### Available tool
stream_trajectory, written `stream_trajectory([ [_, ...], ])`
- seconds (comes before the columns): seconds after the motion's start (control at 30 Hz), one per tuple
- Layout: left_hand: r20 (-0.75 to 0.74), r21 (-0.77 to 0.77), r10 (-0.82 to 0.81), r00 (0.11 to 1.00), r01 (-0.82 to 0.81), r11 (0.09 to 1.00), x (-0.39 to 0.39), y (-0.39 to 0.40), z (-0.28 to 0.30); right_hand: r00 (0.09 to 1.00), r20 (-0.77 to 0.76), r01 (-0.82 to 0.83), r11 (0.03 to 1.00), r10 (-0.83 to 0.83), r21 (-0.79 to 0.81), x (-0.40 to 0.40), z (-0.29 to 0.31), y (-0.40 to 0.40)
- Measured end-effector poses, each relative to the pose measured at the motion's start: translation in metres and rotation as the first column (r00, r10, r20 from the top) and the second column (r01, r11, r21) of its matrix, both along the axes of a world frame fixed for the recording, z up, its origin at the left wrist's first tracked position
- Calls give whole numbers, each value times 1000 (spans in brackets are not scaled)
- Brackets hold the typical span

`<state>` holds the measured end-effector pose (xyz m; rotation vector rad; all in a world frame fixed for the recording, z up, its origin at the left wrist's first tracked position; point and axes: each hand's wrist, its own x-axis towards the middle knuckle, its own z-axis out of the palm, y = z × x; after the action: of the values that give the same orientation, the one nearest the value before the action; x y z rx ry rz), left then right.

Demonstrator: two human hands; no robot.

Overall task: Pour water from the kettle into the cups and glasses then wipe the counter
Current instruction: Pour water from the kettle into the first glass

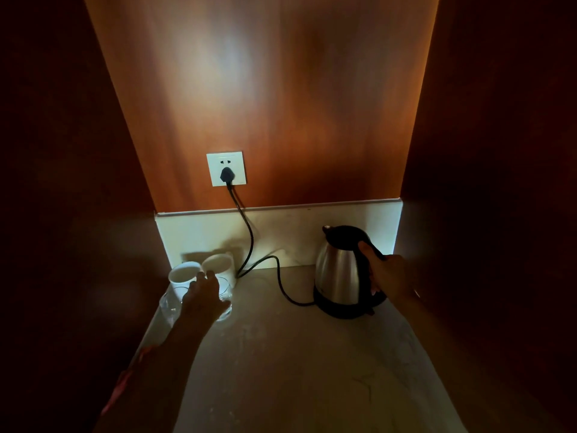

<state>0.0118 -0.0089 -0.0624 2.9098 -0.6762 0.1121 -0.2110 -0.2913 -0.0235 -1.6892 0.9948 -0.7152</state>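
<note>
A steel kettle (335, 273) with a black lid and handle stands on its black base (340, 309) at the right of the pale counter (287, 364). My right hand (390, 276) grips the kettle's handle. At the back left stand two white cups (184, 273) (220, 264), with two clear glasses in front of them. My left hand (204, 296) lies over the right glass (226, 292), its fingers curled around it. The left glass (170, 303) is partly hidden by my hand.
A black cord (249, 245) runs from the wall socket (226, 169) down across the counter to the kettle's base. Dark wooden walls close in on both sides. A low white backsplash (287, 232) runs along the back.
</note>
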Motion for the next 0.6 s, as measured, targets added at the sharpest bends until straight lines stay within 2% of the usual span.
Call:
stream_trajectory([
  [0.07, 4, -73, 32, 999, -31, 997, -6, -1, 4, 1000, 5, 7, 1000, -7, 3, -1, 1, 1],
  [0.17, 13, -101, 20, 1000, -18, 995, -18, -2, 8, 1000, -2, 10, 1000, -10, -13, -2, 3, 4],
  [0.33, -116, -287, -85, 990, 49, 957, -54, 1, 9, 1000, 26, 12, 1000, -12, 12, -3, 2, 5],
  [0.6, -125, -324, -193, 973, 144, 935, -105, 10, 2, 999, 43, 9, 999, -10, 39, -5, 3, 7],
])
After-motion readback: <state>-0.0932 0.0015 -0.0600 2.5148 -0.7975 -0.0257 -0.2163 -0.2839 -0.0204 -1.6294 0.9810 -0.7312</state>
